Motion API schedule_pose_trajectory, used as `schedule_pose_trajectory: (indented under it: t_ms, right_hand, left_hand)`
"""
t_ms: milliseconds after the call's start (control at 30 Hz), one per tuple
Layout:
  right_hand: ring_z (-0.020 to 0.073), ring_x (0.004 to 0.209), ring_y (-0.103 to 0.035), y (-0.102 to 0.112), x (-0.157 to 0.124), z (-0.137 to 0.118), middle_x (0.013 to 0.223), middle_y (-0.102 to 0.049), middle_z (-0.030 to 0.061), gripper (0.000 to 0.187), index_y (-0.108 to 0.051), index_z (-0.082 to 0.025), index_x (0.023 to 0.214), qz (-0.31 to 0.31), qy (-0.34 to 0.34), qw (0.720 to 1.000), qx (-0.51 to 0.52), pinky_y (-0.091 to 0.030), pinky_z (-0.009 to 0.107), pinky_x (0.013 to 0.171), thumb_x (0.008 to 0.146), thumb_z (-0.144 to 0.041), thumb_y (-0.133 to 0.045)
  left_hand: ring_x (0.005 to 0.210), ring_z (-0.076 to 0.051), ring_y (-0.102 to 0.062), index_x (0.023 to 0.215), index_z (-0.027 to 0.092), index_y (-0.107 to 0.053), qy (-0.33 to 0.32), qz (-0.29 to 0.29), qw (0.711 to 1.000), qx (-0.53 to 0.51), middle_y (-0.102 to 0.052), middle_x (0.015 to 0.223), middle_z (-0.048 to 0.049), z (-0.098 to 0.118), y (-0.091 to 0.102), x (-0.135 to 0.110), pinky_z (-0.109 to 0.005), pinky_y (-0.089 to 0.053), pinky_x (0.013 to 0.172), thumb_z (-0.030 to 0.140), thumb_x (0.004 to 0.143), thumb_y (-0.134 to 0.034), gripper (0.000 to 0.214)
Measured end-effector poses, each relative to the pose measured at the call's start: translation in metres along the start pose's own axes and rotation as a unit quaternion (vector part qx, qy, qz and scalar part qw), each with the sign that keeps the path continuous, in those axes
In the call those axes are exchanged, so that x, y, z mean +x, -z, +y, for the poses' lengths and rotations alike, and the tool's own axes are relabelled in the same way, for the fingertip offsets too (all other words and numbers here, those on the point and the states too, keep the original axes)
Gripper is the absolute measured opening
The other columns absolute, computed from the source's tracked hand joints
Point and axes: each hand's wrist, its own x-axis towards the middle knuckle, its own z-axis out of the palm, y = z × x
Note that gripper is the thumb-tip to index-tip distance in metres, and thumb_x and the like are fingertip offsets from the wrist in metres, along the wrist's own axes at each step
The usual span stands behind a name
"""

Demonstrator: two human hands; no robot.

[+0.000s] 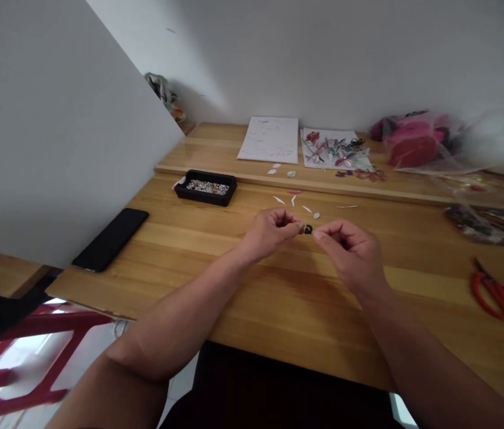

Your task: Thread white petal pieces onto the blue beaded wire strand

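Between my fingertips, just above the wooden table, is a small dark looped piece (308, 229); its exact kind is too small to make out. My left hand (274, 231) pinches it from the left, where a bit of brownish gold shows at the fingertips. From the right, the thumb and forefinger of my right hand (351, 247) close on its other side. Just beyond my hands lie several thin white petal-shaped scraps (306, 209) and a small whitish oval piece (316, 215).
A black tray (207, 199) of beads stands left of my hands, with a black phone (111, 239) nearer the edge. Red-handled scissors (502, 296) lie at right. The raised back ledge holds white paper (270, 140), flower pieces (339, 152) and a bag of pink material (417, 140).
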Motion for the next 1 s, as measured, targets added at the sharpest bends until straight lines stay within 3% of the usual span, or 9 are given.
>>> schedule_pose_trajectory:
  t_ms: [200, 300, 433, 567, 733, 867, 1000]
  right_hand:
    - [0.0098, 0.051, -0.032, 0.007, 0.008, 0.008, 0.056, -0.042, -0.0055, 0.012, -0.071, -0.022, 0.080, 0.058, 0.044, 0.995, -0.062, -0.028, 0.026, 0.049, 0.086, -0.031, -0.070]
    - [0.0100, 0.053, -0.036, 0.007, 0.010, 0.008, 0.056, -0.047, -0.0049, 0.011, -0.073, -0.022, 0.081, 0.056, 0.052, 0.994, -0.072, -0.030, 0.026, 0.050, 0.086, -0.032, -0.070]
    - [0.0107, 0.056, -0.041, 0.004, 0.011, 0.012, 0.060, -0.054, -0.0030, 0.014, -0.073, -0.022, 0.080, 0.030, 0.010, 0.999, -0.021, -0.035, 0.026, 0.053, 0.086, -0.034, -0.071]
    - [0.0087, 0.051, -0.038, -0.002, 0.013, 0.021, 0.063, -0.057, -0.0028, 0.020, -0.070, -0.022, 0.078, -0.011, -0.083, 0.992, 0.093, -0.030, 0.026, 0.047, 0.081, -0.040, -0.076]
    - [0.0052, 0.043, -0.033, -0.012, 0.007, 0.020, 0.059, -0.051, -0.0068, 0.031, -0.062, -0.021, 0.071, -0.060, -0.189, 0.957, 0.214, -0.027, 0.024, 0.041, 0.069, -0.041, -0.086]
    - [0.0056, 0.043, -0.036, -0.016, 0.000, 0.017, 0.055, -0.047, -0.0079, 0.028, -0.061, -0.021, 0.070, -0.101, -0.192, 0.950, 0.226, -0.031, 0.024, 0.043, 0.074, -0.038, -0.083]
    - [0.0078, 0.045, -0.039, -0.014, -0.003, 0.016, 0.055, -0.049, -0.0064, 0.024, -0.063, -0.021, 0.072, -0.105, -0.135, 0.974, 0.151, -0.029, 0.026, 0.045, 0.081, -0.038, -0.078]
  left_hand:
    - [0.070, -0.009, -0.060, 0.078, 0.014, -0.066, 0.031, -0.079, 0.996, 0.004, -0.069, 0.077, -0.0024, 0.001, -0.002, -0.004, -0.025, -0.045, 0.071, 0.027, 0.076, -0.076, 0.017]
    - [0.072, -0.010, -0.060, 0.079, 0.014, -0.067, 0.044, -0.111, 0.993, -0.022, -0.070, 0.079, -0.0026, 0.002, -0.002, -0.006, -0.027, -0.046, 0.073, 0.030, 0.075, -0.078, 0.019]
    - [0.068, -0.009, -0.057, 0.081, 0.014, -0.069, 0.066, -0.138, 0.987, -0.058, -0.070, 0.079, -0.0027, 0.002, -0.002, -0.006, -0.026, -0.044, 0.069, 0.033, 0.074, -0.080, 0.023]
    - [0.065, -0.008, -0.054, 0.080, 0.015, -0.069, 0.069, -0.111, 0.988, -0.084, -0.069, 0.078, -0.0023, 0.003, -0.002, -0.005, -0.025, -0.041, 0.065, 0.037, 0.074, -0.081, 0.026]
    - [0.063, -0.007, -0.051, 0.078, 0.015, -0.069, 0.051, -0.034, 0.991, -0.116, -0.067, 0.076, -0.0011, 0.003, -0.003, -0.003, -0.024, -0.040, 0.064, 0.038, 0.073, -0.081, 0.027]
    - [0.065, -0.007, -0.051, 0.080, 0.015, -0.068, 0.033, 0.013, 0.993, -0.116, -0.068, 0.078, -0.0015, 0.002, -0.004, -0.001, -0.025, -0.042, 0.067, 0.037, 0.071, -0.081, 0.027]
    - [0.065, -0.007, -0.052, 0.078, 0.014, -0.066, 0.001, 0.038, 0.996, -0.085, -0.068, 0.077, -0.0012, 0.001, -0.003, 0.001, -0.025, -0.043, 0.067, 0.034, 0.073, -0.078, 0.023]
